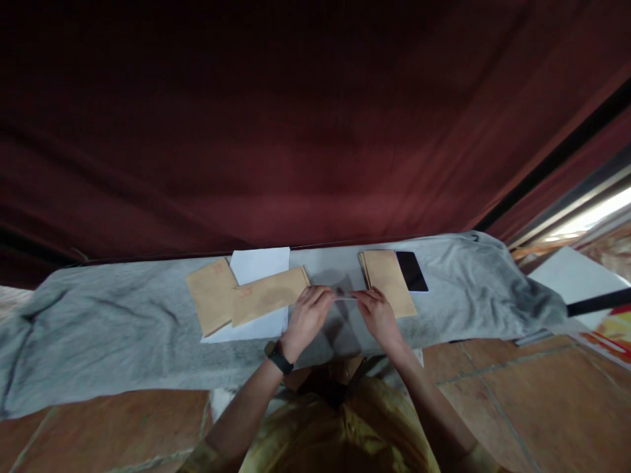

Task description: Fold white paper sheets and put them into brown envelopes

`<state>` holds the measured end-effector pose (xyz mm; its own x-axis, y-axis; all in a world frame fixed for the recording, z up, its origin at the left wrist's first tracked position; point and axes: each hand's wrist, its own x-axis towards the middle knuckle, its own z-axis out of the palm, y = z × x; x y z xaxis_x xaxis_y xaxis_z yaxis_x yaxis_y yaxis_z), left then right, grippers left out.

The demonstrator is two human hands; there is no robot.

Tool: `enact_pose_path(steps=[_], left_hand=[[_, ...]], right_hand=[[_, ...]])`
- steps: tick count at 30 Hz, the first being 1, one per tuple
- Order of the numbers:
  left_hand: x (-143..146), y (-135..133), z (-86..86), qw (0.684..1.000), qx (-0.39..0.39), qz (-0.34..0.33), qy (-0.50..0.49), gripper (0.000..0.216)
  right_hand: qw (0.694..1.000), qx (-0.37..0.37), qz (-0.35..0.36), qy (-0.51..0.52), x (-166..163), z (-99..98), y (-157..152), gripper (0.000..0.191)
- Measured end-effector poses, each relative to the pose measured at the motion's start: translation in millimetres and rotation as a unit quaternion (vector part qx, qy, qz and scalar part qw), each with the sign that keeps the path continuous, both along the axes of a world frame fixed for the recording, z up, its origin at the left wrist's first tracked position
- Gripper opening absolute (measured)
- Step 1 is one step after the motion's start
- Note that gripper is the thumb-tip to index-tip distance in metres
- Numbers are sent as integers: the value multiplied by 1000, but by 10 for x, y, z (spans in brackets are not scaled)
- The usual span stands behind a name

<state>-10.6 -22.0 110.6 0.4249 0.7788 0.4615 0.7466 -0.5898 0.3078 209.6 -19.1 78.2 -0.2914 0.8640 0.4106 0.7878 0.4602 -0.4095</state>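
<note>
Between my two hands is a thin white sheet of paper (pixel 344 298), seen nearly edge-on above the cloth. My left hand (pixel 309 314) pinches its left end, and a dark watch sits on that wrist. At the other end, the fingers of my right hand (pixel 378 315) are closed on the paper. Left of my hands, brown envelopes (pixel 269 295) overlap another brown envelope pile (pixel 211 297), both partly covering white sheets (pixel 260 263). Just beyond my right hand lies a stack of brown envelopes (pixel 389 272), beside a dark phone (pixel 413 271).
A grey cloth (pixel 148 315) covers the long narrow surface. Behind it hangs a dark red curtain (pixel 315 164). Tiled floor (pixel 493 394) shows in front, and white and coloured printed sheets (pixel 572 279) are at the far right near a black bar.
</note>
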Motion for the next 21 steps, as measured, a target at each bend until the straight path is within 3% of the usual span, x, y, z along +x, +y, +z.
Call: enact_pose_path(steps=[2, 4, 9, 12, 16, 21], left_hand=[[-76, -145, -65, 998, 48, -33, -4, 17], [-127, -286, -224, 997, 62, -48, 15, 22], [-143, -575, -737, 994, -4, -63, 94, 26], [-143, -691, -918, 994, -40, -46, 95, 30], [-171, -737, -966, 994, -50, -29, 90, 40], [-189, -643, -872, 992, -4, -36, 120, 49]], right_hand=[[999, 34, 41, 2, 75, 42, -81, 38], [997, 52, 60, -26, 112, -48, -213, 41], [993, 37, 77, -76, 93, -581, -573, 45], [996, 24, 65, -53, 74, -810, -705, 48], [998, 11, 50, -42, 52, -893, -746, 48], [998, 14, 52, -38, 57, -863, -641, 54]])
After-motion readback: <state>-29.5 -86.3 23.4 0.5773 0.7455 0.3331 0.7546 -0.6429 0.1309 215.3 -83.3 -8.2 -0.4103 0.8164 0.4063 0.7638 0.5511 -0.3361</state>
